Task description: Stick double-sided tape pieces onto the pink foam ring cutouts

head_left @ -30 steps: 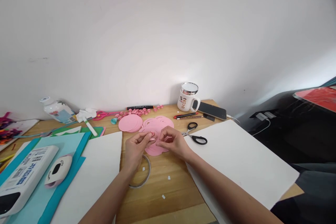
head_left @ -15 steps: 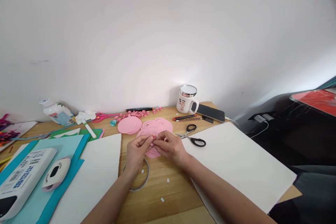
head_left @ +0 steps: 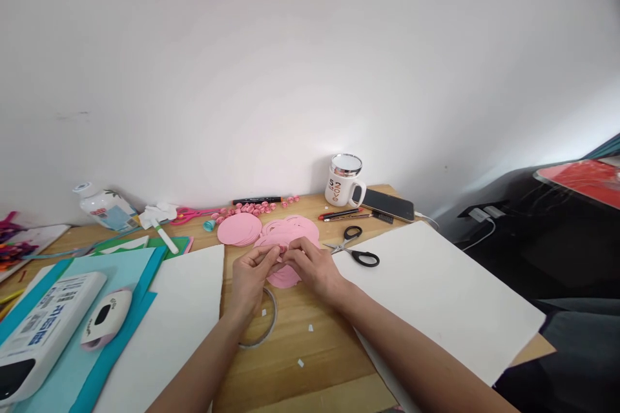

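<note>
Between the fingertips of both hands is a small coiled pink paper roll [head_left: 283, 249], mostly covered by the fingers. My left hand [head_left: 252, 276] pinches it from the left, thumb against fingers. From the right, the bent fingers of my right hand [head_left: 316, 270] close on it too. Under and behind the hands lies a pile of pink paper cutouts [head_left: 295, 230], with a stack of pink paper circles [head_left: 238, 230] to its left. A roll of tape [head_left: 274, 321] lies below my left wrist. Black-handled scissors [head_left: 352, 246] rest open to the right of my right hand.
Many small pink paper rolls [head_left: 252, 208] lie by the wall, near a black marker [head_left: 256, 201]. A white mug [head_left: 344, 182] and a phone [head_left: 387, 205] stand and lie at the back. White sheets [head_left: 436, 297] flank the hands; a white box cutter-like device [head_left: 106, 318] sits left.
The hands stay together over the pink pile, with the fingers slightly shifted around the small paper roll. The view has moved a little; nothing else has visibly changed place.
</note>
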{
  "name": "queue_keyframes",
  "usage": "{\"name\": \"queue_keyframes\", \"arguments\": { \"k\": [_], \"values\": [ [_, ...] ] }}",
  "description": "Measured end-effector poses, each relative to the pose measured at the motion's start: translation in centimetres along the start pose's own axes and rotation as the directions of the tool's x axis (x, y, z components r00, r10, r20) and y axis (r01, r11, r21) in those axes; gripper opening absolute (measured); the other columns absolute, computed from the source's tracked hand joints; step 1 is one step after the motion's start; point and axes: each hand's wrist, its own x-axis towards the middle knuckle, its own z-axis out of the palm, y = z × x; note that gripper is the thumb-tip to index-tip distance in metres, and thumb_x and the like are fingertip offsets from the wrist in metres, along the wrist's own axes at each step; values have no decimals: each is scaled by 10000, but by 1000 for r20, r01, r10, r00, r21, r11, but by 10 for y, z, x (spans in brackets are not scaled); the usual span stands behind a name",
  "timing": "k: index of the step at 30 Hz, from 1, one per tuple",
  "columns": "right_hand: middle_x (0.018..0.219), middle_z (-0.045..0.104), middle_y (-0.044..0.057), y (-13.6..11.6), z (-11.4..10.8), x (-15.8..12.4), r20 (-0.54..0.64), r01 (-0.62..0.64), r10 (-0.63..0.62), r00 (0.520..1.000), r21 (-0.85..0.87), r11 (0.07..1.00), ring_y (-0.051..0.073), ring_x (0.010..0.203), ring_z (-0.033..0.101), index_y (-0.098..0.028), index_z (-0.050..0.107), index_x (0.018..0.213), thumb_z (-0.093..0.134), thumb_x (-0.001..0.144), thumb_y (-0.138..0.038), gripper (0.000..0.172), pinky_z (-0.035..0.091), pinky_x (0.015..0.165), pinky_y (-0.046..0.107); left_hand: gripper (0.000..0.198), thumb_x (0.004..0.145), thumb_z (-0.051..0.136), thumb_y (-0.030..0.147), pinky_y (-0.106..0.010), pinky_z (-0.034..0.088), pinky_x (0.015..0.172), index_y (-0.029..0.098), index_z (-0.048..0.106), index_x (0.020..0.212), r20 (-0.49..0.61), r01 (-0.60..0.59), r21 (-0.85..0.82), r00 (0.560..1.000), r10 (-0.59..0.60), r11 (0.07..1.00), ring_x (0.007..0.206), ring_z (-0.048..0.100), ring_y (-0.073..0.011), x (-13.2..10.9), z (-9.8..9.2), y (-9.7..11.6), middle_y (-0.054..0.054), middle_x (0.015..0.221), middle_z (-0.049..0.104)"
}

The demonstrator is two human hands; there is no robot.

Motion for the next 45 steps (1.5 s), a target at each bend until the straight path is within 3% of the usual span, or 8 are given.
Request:
{"name": "queue_keyframes", "arguments": {
  "k": [3,8,11,16,20,26,33,45],
  "values": [
    [894,561,55,3,-1,1,13,-102,102,995,27,994,107,675,543,-201,580,896,430,878,-243,157,357,472,176,261,559,770,286,-344,552,724,125,699,752,9,21,10,1000,-21,1000,707,673,-202,0,1,3,-61,766,723],
    [795,602,45,4,-10,5,7,-192,201,980,317,929,127,702,559,-186,587,870,424,877,-211,165,429,606,221,288,571,763,292,-386,548,743,111,693,785,60,42,73,997,-46,996,723,682,-238,0,0,0,-77,751,726],
    [754,616,37,2,-12,6,23,-277,303,953,472,837,129,657,562,-186,602,820,478,844,-235,136,444,601,237,303,574,758,315,-400,546,759,110,689,786,68,40,93,997,-47,995,716,685,-242,0,-1,-2,-75,746,728],
    [756,652,50,0,-9,5,149,-429,455,878,667,609,147,647,603,-173,624,804,574,776,-299,139,478,580,248,318,558,765,325,-404,543,772,119,693,788,67,20,124,997,-29,992,722,686,-244,-2,1,1,-74,760,731],
    [760,666,58,1,-7,5,175,-450,482,858,709,543,153,662,617,-164,638,801,598,754,-301,150,498,603,256,302,561,754,349,-388,548,762,129,704,763,71,-9,186,997,-5,982,744,684,-252,-5,4,4,-76,792,733],
    [742,662,33,1,-5,4,116,-433,520,846,718,545,141,630,631,-174,614,892,624,722,-270,196,531,602,256,329,579,733,358,-382,548,761,123,699,807,59,-2,240,998,-12,971,765,684,-256,-6,6,5,-79,817,733],
    [782,665,37,1,-7,2,40,-333,414,909,667,666,149,684,642,-188,609,844,584,753,-215,98,546,665,277,327,573,741,311,-389,545,770,120,690,833,56,9,212,998,-21,977,755,686,-251,-5,5,3,-78,822,733],
    [778,684,35,3,-7,1,27,-304,374,927,640,706,147,687,662,-193,585,910,581,750,-208,161,558,651,267,300,563,742,261,-380,550,769,126,689,826,70,-19,222,998,3,975,804,677,-254,-4,4,-1,-82,854,729]
  ]
}}
